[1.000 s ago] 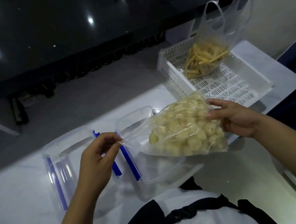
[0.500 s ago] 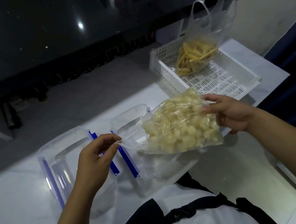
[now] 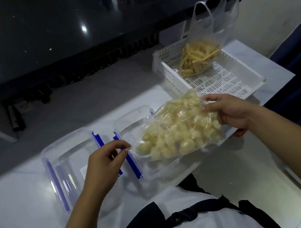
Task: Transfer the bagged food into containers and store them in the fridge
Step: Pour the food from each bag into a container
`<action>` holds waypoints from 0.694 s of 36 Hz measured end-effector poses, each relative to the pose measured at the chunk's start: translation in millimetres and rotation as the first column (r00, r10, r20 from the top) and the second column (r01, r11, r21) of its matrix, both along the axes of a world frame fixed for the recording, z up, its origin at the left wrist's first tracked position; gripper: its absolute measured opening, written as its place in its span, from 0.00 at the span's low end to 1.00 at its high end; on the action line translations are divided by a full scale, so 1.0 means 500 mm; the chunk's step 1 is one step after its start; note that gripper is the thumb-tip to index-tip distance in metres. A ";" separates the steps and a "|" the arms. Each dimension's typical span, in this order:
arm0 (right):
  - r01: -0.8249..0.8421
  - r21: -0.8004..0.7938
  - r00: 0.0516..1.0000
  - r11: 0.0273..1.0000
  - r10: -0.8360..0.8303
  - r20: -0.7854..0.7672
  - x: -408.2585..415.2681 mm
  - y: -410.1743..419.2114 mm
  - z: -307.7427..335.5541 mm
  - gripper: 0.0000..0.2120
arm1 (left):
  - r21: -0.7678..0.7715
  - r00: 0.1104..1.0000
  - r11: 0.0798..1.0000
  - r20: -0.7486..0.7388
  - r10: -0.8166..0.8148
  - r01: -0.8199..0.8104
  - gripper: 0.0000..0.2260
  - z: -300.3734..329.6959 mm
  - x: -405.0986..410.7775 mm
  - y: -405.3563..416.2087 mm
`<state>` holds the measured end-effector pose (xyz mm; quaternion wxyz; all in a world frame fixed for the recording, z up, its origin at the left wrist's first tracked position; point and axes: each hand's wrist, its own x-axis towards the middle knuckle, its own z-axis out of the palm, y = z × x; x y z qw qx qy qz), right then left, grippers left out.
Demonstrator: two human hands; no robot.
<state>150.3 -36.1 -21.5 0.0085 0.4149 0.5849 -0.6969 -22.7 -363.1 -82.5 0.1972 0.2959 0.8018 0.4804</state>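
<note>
The step in hand is judged to be the emptying of the first food bag into a container. The bag of pale round pieces (image 3: 178,131) is held in the air directly above the right-hand clear container (image 3: 127,125), lying roughly level, with its contents bunched toward the middle. The left hand (image 3: 103,160) pinches the bag's mouth corner between thumb and fingertips; the right hand (image 3: 230,113) grips the opposite, closed end with fingers curled over the film. Whether the mouth is already fully open cannot be told. A second clear container (image 3: 67,152), also with blue clips, stands just beside the first on the white bench (image 3: 21,197); both appear to hold no food. A second bag of strip-shaped food (image 3: 198,59) sits in the white perforated tray (image 3: 227,80), well apart and untouched. The next move likely calls for spreading the mouth over the container rim, raising the closed end, and letting the pieces slide in without spilling onto the bench. No lids and no fridge are in view.
</note>
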 end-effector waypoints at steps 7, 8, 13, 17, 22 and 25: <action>0.020 -0.035 1.000 0.999 -0.021 -0.021 0.005 0.004 0.002 0.23 | -0.013 1.000 1.000 -0.021 0.024 -0.024 0.16 -0.005 -0.011 -0.008; 0.016 -0.033 1.000 0.999 -0.016 -0.017 0.005 0.003 0.005 0.22 | -0.011 0.999 1.000 -0.020 0.025 -0.025 0.16 -0.005 -0.012 -0.009; -0.006 -0.015 1.000 1.000 0.005 -0.019 0.005 0.006 0.009 0.15 | -0.010 0.999 0.999 -0.001 0.037 -0.037 0.14 -0.002 -0.009 -0.010; -0.024 0.020 1.000 1.000 0.024 -0.007 0.000 0.007 0.015 0.12 | 0.003 0.999 0.999 -0.006 0.054 -0.054 0.12 0.005 -0.004 -0.005; -0.041 0.050 0.998 0.998 0.043 -0.038 -0.015 -0.004 0.033 0.09 | 0.018 0.998 0.998 -0.005 0.062 -0.062 0.13 0.008 -0.005 -0.003; -0.022 0.053 0.997 0.998 0.026 -0.073 -0.029 -0.008 0.042 0.06 | 0.035 0.998 0.997 0.008 0.068 -0.068 0.16 0.008 -0.002 0.000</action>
